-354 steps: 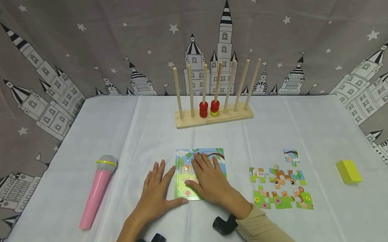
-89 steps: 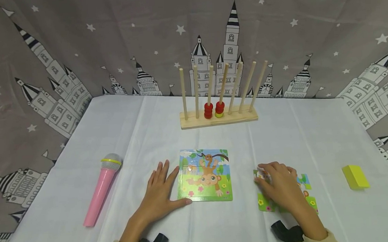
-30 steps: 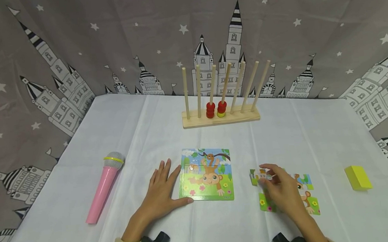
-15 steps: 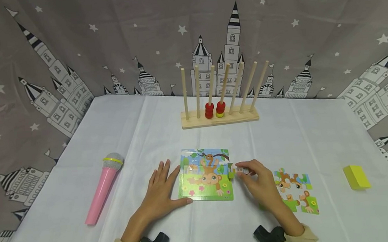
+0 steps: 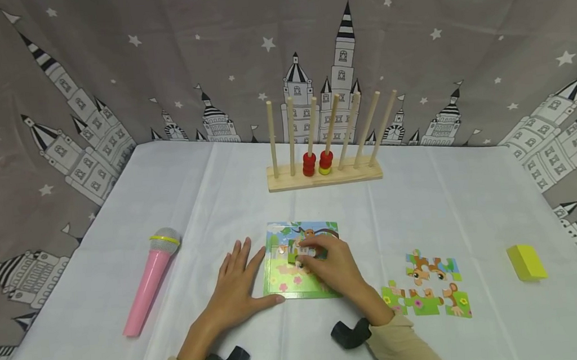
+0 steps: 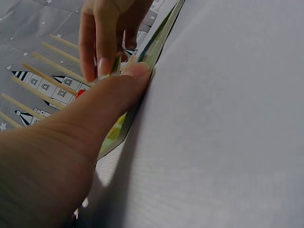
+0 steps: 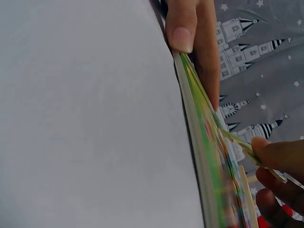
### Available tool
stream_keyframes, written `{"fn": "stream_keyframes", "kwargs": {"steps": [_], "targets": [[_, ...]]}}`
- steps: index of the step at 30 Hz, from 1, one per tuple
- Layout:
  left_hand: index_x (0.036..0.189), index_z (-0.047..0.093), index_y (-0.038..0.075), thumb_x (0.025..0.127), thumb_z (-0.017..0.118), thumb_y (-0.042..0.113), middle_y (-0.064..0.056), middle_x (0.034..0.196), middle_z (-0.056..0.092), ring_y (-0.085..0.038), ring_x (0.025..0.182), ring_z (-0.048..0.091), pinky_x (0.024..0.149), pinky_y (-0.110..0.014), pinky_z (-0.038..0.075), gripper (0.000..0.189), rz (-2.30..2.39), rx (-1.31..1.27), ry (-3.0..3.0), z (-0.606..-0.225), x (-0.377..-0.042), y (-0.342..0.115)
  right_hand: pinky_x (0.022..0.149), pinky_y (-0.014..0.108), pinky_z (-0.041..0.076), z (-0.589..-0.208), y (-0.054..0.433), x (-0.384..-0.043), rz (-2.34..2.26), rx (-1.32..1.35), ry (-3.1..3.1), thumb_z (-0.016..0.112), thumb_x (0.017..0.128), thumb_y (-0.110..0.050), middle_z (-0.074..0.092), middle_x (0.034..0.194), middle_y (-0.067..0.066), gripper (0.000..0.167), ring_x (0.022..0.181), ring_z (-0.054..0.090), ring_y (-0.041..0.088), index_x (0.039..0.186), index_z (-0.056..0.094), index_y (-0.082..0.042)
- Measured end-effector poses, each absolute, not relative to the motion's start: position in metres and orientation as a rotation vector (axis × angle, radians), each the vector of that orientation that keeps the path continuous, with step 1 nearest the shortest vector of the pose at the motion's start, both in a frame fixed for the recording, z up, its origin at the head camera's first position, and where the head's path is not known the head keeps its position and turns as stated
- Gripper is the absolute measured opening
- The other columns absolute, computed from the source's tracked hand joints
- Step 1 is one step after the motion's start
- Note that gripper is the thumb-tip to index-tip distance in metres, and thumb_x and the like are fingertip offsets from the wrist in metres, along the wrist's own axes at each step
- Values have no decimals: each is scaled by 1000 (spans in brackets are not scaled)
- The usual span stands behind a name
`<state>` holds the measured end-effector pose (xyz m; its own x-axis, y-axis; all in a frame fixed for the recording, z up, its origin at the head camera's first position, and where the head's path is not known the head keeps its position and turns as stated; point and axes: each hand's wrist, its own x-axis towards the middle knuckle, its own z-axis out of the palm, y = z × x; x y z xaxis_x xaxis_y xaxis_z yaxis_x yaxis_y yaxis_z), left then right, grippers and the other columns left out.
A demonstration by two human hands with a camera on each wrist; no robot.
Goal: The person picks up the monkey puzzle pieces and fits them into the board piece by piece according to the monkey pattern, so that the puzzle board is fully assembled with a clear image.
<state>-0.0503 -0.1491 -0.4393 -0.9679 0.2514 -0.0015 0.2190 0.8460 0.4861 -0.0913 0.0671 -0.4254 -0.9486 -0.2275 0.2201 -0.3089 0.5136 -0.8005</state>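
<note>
A square puzzle board [image 5: 283,290] with a monkey picture lies in the middle of the white table. My left hand [image 5: 236,286] rests flat at its left side, fingers spread, the thumb at the near left corner. Over the board, my right hand [image 5: 333,264] pinches a jigsaw puzzle piece [image 5: 293,252] between thumb and fingers. In the right wrist view this puzzle piece [image 7: 237,141] is tilted, its far edge right at the board's surface. Several other puzzle pieces [image 5: 425,303] lie partly joined to the right of the board, showing a monkey's face, flowers and grass.
Behind the board stands a wooden peg rack [image 5: 324,178] with red and yellow beads on two pegs. A pink toy microphone [image 5: 147,290] lies at the left, a yellow block [image 5: 526,263] at the far right. A grey castle-print cloth [image 5: 207,51] hangs behind the table.
My right hand has picked up a puzzle piece from the group on the right and carried it left over the board. The left hand has stayed beside the board.
</note>
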Motion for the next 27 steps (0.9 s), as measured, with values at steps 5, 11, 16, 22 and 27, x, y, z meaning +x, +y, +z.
{"fn": "stream_keyframes", "kwargs": {"steps": [5, 11, 16, 22, 27], "targets": [[141, 33, 11, 65, 66, 63, -18, 152, 12, -36, 141, 3, 111, -54, 6, 97, 768, 383, 2957, -440, -51, -149, 63, 18, 45, -430, 51, -98, 1381, 558, -2639, 77, 71, -18, 64, 74, -3, 23, 61, 48, 2, 92, 70, -12], [141, 33, 12, 66, 66, 64, -18, 152, 12, -37, 140, 4, 111, -54, 6, 97, 763, 390, 2964, -440, -51, -149, 57, 16, 43, -430, 41, -101, 1412, 562, -2705, 76, 72, -18, 64, 75, -1, 26, 62, 49, 3, 96, 68, -11], [141, 34, 12, 66, 65, 64, -18, 152, 12, -37, 141, 4, 111, -54, 6, 97, 756, 390, 2967, -441, -51, -150, 58, 14, 43, -430, 39, -102, 1342, 561, -2786, 75, 73, -20, 66, 80, 1, 33, 64, 53, 4, 102, 65, -10], [141, 33, 12, 66, 65, 64, -18, 152, 12, -37, 141, 3, 111, -54, 6, 97, 757, 389, 2961, -440, -51, -150, 56, 15, 37, -430, 40, -101, 1204, 582, -2803, 75, 73, -25, 59, 77, 0, 34, 64, 45, 7, 101, 67, -8], [140, 34, 11, 66, 65, 64, -18, 152, 13, -37, 141, 4, 111, -54, 6, 97, 745, 388, 2966, -439, -51, -149, 55, 16, 33, -430, 40, -100, 1125, 575, -2824, 75, 72, -28, 53, 79, 1, 38, 63, 38, 6, 102, 68, -6]]}}
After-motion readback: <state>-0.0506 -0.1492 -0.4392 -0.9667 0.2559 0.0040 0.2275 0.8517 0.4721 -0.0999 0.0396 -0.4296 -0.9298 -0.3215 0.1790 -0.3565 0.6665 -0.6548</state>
